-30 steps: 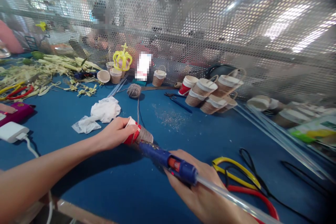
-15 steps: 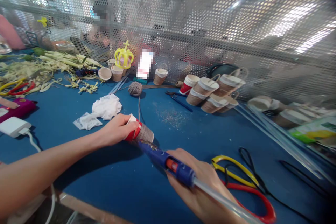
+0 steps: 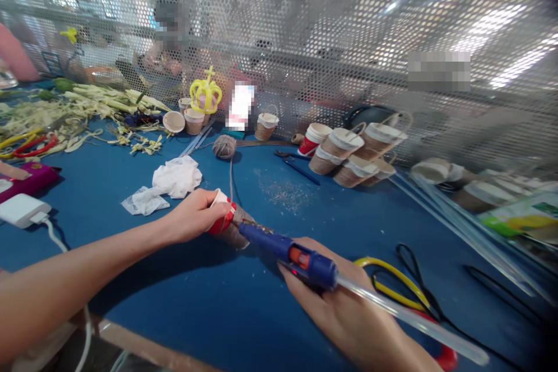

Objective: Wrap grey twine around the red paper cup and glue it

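Note:
My left hand (image 3: pixel 198 215) is closed around the red, white-rimmed end of a paper cup (image 3: pixel 223 222) lying on its side in the air above the table. Grey-brown yarn covers the cup's other half, and a strand runs from it back to a yarn ball (image 3: pixel 224 147). In my right hand (image 3: pixel 344 308) is a blue hot glue gun (image 3: pixel 279 247), its nozzle at the cup's side near the edge of the wrapping. A clear glue stick (image 3: pixel 414 319) sticks out of its back end, and a small red light shows on it.
Scissors with yellow and red handles (image 3: pixel 394 273) and a black cord lie at right. Yarn-covered cups (image 3: pixel 344 142), pliers (image 3: pixel 299 165) and clear glue sticks (image 3: pixel 462 232) stand or lie further back. Crumpled white tissue (image 3: pixel 178 177) is at left, before a perforated metal screen (image 3: pixel 279 23).
The glue gun in my right hand has moved right and slightly up, its nozzle now higher on the cup. The cup's wrapped end has tipped downward. My left hand stays in place.

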A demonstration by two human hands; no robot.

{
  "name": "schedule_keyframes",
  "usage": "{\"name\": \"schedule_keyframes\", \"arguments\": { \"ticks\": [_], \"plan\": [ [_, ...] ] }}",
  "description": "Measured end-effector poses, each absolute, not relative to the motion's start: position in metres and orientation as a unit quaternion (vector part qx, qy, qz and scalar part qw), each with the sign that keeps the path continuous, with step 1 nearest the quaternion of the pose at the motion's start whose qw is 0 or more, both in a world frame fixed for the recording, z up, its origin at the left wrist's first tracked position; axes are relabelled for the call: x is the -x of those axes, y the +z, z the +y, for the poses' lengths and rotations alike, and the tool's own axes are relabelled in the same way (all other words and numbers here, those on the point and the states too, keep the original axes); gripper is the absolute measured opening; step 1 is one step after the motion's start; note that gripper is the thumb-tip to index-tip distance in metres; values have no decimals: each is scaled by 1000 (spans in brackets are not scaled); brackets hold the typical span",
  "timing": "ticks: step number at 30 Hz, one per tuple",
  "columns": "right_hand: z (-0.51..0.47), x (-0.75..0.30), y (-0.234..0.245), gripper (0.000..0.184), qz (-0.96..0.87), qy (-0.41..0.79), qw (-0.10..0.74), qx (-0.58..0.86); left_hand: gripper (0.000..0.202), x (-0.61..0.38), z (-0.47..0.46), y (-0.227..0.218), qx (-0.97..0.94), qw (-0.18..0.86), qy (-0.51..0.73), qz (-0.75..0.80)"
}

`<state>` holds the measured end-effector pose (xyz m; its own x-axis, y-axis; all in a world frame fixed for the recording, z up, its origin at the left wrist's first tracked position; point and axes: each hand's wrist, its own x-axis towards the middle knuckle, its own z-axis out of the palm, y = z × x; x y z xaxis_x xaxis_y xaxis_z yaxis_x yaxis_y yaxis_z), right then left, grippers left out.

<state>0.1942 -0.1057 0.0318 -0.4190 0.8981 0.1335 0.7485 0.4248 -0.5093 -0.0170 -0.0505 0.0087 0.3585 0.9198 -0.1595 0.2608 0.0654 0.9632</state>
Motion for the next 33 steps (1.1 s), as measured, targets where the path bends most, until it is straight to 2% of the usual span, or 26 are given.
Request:
{"name": "schedule_keyframes", "arguments": {
  "ticks": [6,12,21,25,33],
  "plan": [
    [-101,-199,28,8,-795,189,221,533,24,18,-51,7,-630,542,300,469],
    [-93,-194,39,15,-770,184,227,567,27,19,-52,4,-647,525,301,464],
    [-85,-190,44,26,-700,295,217,613,27,19,-54,4,-674,505,304,445],
    [-90,-189,46,21,-698,316,215,606,26,19,-52,3,-671,507,302,450],
    [-102,-195,33,10,-781,207,222,546,21,18,-51,5,-629,545,311,459]
  ]
}}
